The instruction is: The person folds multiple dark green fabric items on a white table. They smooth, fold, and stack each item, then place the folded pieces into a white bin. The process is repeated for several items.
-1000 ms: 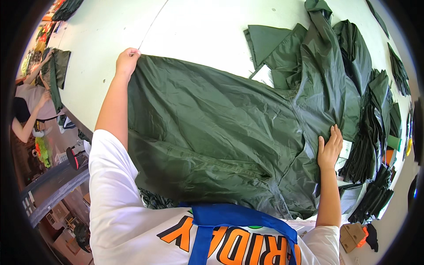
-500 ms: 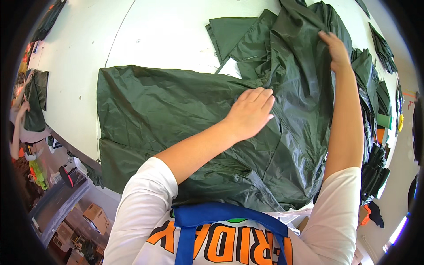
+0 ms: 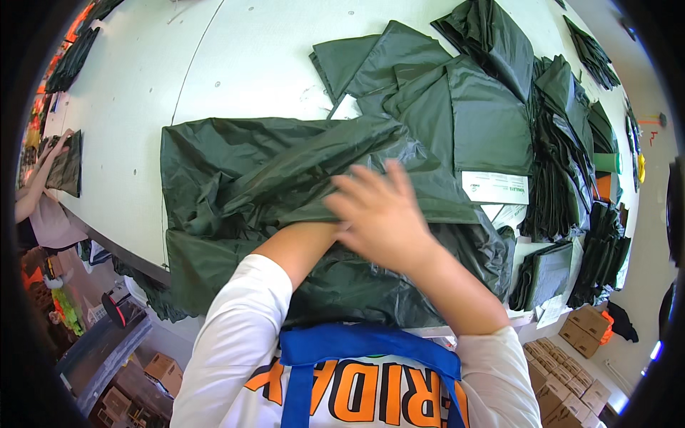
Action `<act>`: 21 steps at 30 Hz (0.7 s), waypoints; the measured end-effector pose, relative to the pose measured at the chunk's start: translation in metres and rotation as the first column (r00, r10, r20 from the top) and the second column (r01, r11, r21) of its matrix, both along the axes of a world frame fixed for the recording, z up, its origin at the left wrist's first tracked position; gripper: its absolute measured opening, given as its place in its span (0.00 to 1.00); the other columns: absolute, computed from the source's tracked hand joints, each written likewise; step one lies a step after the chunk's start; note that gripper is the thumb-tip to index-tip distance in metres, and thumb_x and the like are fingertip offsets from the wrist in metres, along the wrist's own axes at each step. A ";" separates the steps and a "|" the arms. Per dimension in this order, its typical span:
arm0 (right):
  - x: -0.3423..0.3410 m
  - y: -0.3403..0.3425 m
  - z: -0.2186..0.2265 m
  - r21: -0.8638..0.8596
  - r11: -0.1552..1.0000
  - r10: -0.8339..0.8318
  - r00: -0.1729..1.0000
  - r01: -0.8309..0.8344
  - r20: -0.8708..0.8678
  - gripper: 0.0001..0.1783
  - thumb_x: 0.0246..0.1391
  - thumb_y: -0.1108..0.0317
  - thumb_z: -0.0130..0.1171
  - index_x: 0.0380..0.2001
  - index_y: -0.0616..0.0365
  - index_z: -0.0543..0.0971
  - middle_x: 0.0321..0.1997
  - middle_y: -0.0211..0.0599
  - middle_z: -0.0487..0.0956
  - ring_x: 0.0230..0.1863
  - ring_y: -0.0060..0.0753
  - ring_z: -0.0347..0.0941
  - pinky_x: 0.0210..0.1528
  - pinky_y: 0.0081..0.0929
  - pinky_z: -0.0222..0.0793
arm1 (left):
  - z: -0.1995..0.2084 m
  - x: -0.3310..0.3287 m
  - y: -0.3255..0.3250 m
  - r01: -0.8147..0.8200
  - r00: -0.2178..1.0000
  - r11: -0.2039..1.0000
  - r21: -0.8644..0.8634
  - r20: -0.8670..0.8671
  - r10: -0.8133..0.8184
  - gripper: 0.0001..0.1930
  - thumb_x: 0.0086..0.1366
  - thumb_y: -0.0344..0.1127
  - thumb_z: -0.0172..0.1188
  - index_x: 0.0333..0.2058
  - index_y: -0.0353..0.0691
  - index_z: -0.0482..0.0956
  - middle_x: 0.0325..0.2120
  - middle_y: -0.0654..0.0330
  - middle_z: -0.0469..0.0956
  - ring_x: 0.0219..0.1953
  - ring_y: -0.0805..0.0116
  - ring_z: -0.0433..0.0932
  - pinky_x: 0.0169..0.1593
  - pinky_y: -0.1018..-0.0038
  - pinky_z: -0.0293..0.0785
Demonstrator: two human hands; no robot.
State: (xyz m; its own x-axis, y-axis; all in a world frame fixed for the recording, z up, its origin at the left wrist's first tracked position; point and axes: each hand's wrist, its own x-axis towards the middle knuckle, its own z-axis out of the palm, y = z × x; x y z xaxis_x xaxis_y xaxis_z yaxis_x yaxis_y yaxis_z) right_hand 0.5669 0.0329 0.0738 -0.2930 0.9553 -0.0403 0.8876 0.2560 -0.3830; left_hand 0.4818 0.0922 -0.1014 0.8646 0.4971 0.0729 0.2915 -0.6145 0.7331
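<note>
A large, creased piece of dark green shiny fabric (image 3: 214, 157) lies over the table edge before me, its right part folded over to the left. My right hand (image 3: 382, 214) is above the fold, fingers spread and smeared by motion, apparently holding nothing. Beneath the folded layer and behind my right hand, my left hand is covered; only its forearm (image 3: 303, 246) shows, so its fingers cannot be made out. Just beyond the fold are more folded green fabric pieces (image 3: 492, 121), with a white printed card (image 3: 496, 187) at their lower edge.
Stacks of folded dark green fabric (image 3: 560, 178) line the table's right side. The white tabletop (image 3: 264, 64) stretches away at the far left. Cardboard boxes (image 3: 567, 378) stand below on the right. Another person's arm (image 3: 43, 171) handles dark fabric at the far left edge.
My right hand has swung from the far right to the middle, and the fabric's right part is now folded leftward over my left hand. The folded pieces and card behind are uncovered.
</note>
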 end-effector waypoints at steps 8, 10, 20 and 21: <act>0.152 -0.142 -0.030 0.082 0.662 -0.750 0.658 0.745 0.071 0.21 0.33 0.81 0.60 0.36 0.54 0.75 0.34 0.39 0.75 0.40 0.45 0.72 0.46 0.38 0.63 | 0.165 -0.059 0.018 0.299 0.954 0.596 -0.745 0.241 -0.178 0.17 0.63 0.40 0.60 0.45 0.34 0.76 0.38 0.52 0.79 0.38 0.57 0.79 0.46 0.68 0.74; 0.156 -0.156 -0.046 0.054 0.616 -0.784 0.619 0.786 -0.049 0.18 0.32 0.84 0.56 0.32 0.55 0.73 0.31 0.41 0.72 0.38 0.46 0.71 0.39 0.36 0.66 | 0.159 -0.035 0.045 -0.360 0.903 0.870 -0.336 0.111 0.416 0.18 0.64 0.43 0.58 0.44 0.34 0.76 0.37 0.51 0.80 0.41 0.54 0.79 0.46 0.65 0.73; 0.173 -0.184 -0.050 -0.016 0.953 -0.276 0.886 0.303 0.372 0.04 0.36 0.71 0.58 0.18 0.50 0.73 0.24 0.33 0.67 0.32 0.41 0.67 0.38 0.36 0.61 | 0.072 0.035 0.125 -0.041 0.986 0.982 0.184 -0.150 0.069 0.14 0.65 0.48 0.53 0.32 0.43 0.75 0.27 0.55 0.76 0.31 0.51 0.75 0.32 0.62 0.70; 0.170 -0.170 -0.035 -0.208 0.910 -0.262 0.886 0.359 0.383 0.06 0.36 0.67 0.62 0.20 0.50 0.74 0.26 0.34 0.70 0.36 0.41 0.68 0.42 0.37 0.60 | 0.069 0.040 0.122 -0.027 0.986 0.972 0.235 -0.151 0.064 0.13 0.64 0.48 0.54 0.33 0.44 0.75 0.30 0.56 0.76 0.33 0.51 0.76 0.34 0.62 0.71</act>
